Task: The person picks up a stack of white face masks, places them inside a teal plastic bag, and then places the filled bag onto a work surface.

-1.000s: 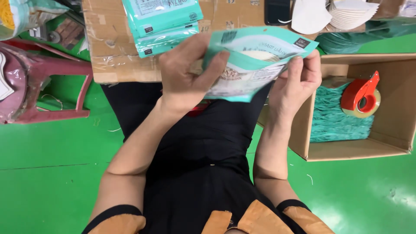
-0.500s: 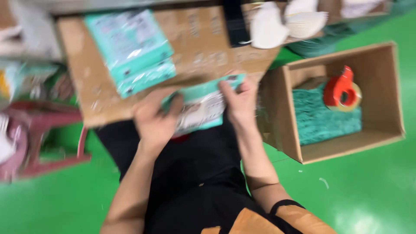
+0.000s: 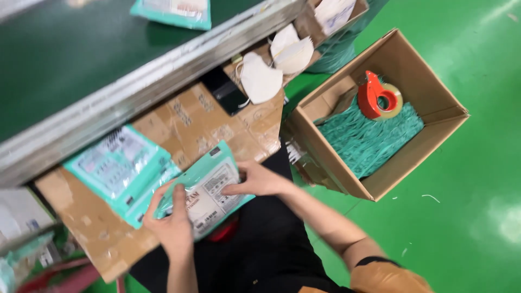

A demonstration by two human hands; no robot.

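Seen from above, a person's two bare hands hold a flat teal-and-white plastic pouch [image 3: 209, 195] over the lap, at the edge of a worn, tape-patched brown cardboard sheet [image 3: 97, 228]. The left hand [image 3: 173, 225] has its grip clamped on the pouch's lower left end, thumb lying across the printed face. The right hand [image 3: 258, 180] pinches the pouch's right edge, fingers closed on it. Just beside the pouch, to the left, a stack of similar teal pouches [image 3: 120, 165] rests on the cardboard. Farther along the cardboard lie white moulded face masks [image 3: 260, 80] and a black flat device [image 3: 227, 93]. To the right, on the green floor [image 3: 461, 217], stands an open brown cardboard box [image 3: 429, 92] holding a mass of green strands [image 3: 363, 138] and a red tape dispenser [image 3: 380, 96]. Another teal pouch [image 3: 173, 11] lies on the dark green table [image 3: 70, 54] above.
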